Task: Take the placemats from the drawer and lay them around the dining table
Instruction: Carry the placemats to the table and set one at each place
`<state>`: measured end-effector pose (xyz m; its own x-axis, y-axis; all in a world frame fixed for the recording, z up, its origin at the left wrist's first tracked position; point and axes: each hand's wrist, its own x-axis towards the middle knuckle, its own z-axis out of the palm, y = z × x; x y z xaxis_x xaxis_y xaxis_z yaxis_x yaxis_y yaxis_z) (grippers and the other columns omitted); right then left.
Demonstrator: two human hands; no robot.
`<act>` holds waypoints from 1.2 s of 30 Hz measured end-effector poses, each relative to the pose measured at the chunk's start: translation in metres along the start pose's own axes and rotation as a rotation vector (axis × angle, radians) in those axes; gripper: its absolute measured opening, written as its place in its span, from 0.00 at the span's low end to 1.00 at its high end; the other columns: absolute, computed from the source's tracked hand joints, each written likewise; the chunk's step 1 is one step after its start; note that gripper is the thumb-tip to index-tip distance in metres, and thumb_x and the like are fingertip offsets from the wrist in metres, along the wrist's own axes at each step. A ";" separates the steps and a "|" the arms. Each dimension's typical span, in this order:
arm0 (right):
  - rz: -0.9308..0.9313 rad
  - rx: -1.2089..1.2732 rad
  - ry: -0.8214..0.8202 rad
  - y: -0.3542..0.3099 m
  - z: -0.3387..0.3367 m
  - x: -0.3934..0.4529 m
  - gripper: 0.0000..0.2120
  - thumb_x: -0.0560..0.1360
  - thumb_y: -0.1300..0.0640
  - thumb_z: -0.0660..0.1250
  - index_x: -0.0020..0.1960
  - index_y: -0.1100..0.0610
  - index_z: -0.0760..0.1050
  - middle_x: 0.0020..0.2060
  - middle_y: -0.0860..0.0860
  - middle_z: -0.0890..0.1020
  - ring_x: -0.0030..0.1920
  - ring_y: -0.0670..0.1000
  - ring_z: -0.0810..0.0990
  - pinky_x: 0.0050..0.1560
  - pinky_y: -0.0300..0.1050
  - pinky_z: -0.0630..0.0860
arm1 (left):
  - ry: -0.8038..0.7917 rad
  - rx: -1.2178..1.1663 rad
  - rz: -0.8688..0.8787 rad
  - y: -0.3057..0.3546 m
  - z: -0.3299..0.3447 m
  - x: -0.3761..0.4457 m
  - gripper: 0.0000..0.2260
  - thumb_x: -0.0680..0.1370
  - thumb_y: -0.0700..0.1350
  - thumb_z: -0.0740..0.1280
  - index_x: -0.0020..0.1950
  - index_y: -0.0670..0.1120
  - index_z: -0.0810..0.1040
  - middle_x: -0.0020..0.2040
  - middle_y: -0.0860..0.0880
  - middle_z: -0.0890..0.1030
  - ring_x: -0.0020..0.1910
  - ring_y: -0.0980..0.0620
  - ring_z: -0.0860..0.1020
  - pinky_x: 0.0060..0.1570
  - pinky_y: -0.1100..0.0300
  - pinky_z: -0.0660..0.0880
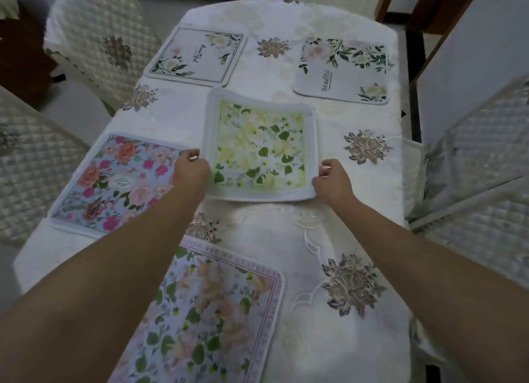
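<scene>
Green leaves and yellow flowers cover the placemat (260, 146) over the middle of the dining table (357, 219). The left hand (191, 169) pinches its left edge, the right hand (332, 180) pinches its right edge. Four more placemats lie around it.

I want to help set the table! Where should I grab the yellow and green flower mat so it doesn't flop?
Hold the yellow and green placemat by its two side edges, near the corners closest to you, one hand on each side. It is thin and bendy; its far edge already curls up. That is how the left hand and right hand pinch it now, coming from the table's near end.
</scene>
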<state>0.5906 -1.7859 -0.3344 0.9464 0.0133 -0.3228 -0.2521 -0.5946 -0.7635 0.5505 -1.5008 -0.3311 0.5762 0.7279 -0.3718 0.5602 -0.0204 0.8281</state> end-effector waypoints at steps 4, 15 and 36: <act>-0.006 -0.065 -0.114 0.012 0.011 0.001 0.26 0.75 0.58 0.66 0.71 0.62 0.65 0.64 0.57 0.73 0.63 0.57 0.74 0.60 0.50 0.72 | -0.086 0.060 0.021 0.002 0.014 -0.004 0.23 0.79 0.33 0.56 0.74 0.45 0.69 0.65 0.47 0.75 0.59 0.47 0.74 0.55 0.59 0.71; -0.116 -0.218 -0.117 0.019 0.034 -0.066 0.28 0.79 0.52 0.64 0.76 0.58 0.60 0.77 0.57 0.57 0.76 0.57 0.55 0.73 0.52 0.56 | -0.193 0.503 0.305 -0.052 -0.036 -0.032 0.20 0.81 0.43 0.62 0.73 0.46 0.69 0.70 0.44 0.72 0.66 0.46 0.72 0.60 0.54 0.71; -0.305 -0.519 -0.173 0.032 0.156 -0.261 0.28 0.80 0.48 0.58 0.77 0.55 0.58 0.78 0.54 0.56 0.78 0.56 0.52 0.76 0.57 0.53 | -0.307 0.905 0.593 -0.191 -0.201 -0.146 0.24 0.81 0.53 0.61 0.76 0.48 0.64 0.77 0.44 0.62 0.75 0.44 0.60 0.69 0.47 0.67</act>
<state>0.3041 -1.6825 -0.3618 0.9028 0.3483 -0.2524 0.1965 -0.8559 -0.4784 0.2405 -1.4654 -0.3507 0.9472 0.2409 -0.2114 0.3030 -0.8882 0.3454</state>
